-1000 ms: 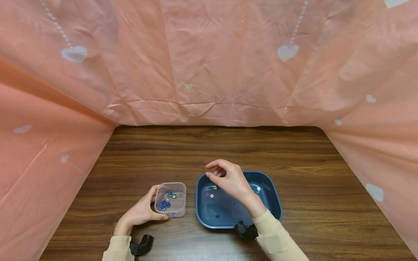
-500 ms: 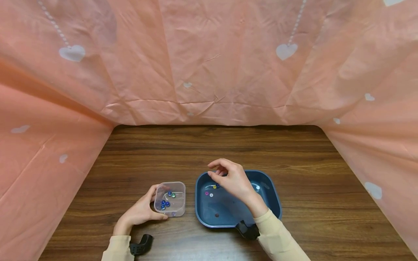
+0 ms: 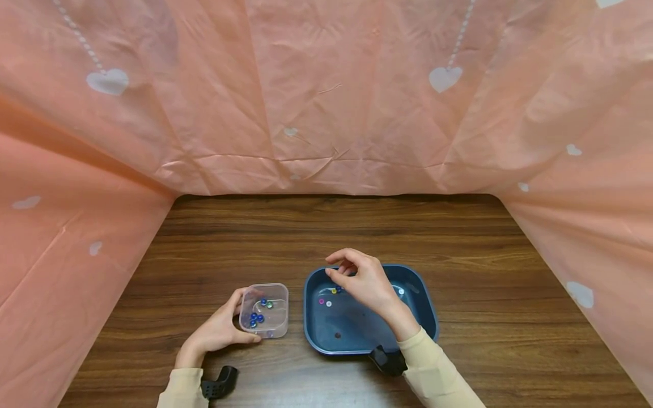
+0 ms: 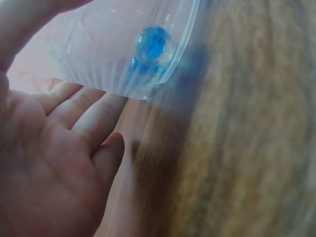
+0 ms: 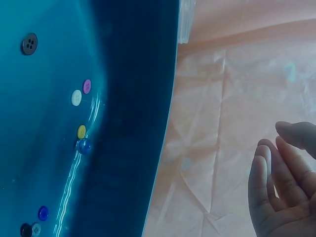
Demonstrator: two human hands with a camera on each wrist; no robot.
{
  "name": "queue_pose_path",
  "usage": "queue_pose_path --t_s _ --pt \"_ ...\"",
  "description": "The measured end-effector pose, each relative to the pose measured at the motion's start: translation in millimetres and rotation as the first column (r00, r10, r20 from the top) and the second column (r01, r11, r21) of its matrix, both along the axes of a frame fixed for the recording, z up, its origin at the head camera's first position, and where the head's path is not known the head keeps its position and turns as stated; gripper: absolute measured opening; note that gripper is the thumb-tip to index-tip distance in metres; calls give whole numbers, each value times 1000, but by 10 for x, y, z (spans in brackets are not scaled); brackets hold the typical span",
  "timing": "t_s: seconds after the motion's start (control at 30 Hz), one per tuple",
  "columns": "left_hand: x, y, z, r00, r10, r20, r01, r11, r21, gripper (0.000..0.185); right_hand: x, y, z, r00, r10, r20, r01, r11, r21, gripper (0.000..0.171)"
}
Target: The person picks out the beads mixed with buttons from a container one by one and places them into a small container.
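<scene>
My left hand (image 3: 219, 328) grips a clear square plastic box (image 3: 279, 324) from its left side, thumb at the near wall and fingers at the far one. Several blue marbles (image 3: 261, 318) and a green one (image 3: 270, 305) lie inside. The left wrist view has one blue marble (image 4: 153, 44) close behind the box wall. Above the far left part of a blue basin (image 3: 357, 337), my right hand (image 3: 364, 280) hovers with fingers loosely bent, thumb apart from the index finger. Nothing shows between them. Below it lie a yellow button (image 5: 81, 131) and a blue marble (image 5: 84, 145).
More buttons are scattered in the basin: a dark one (image 5: 29, 43), a pink one (image 5: 87, 86), a white one (image 5: 76, 98) and a blue one (image 5: 43, 213). Basin and box stand apart on the wooden table (image 3: 326, 226). A pink curtain (image 3: 326, 113) encloses the back and sides.
My right hand has shifted slightly right over the basin, and the blue marble beside the yellow button has come into sight. The left hand and box have stayed put.
</scene>
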State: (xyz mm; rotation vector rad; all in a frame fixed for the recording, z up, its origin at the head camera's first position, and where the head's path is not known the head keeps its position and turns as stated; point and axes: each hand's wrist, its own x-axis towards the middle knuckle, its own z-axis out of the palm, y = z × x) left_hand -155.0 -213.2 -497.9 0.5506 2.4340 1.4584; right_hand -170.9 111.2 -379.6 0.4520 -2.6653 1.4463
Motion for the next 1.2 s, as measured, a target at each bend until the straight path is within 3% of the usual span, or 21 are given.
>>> queue_pose_path --t_s 0.6,1.2 --pt "-9 -10 -28 1000 -8 -16 8 1000 13 91 27 31 -41 1000 -7 27 7 1000 -14 19" --pt "5 -2 -11 1000 10 2 -10 1000 -7 94 7 86 -242 993 -44 113 46 999 -15 17"
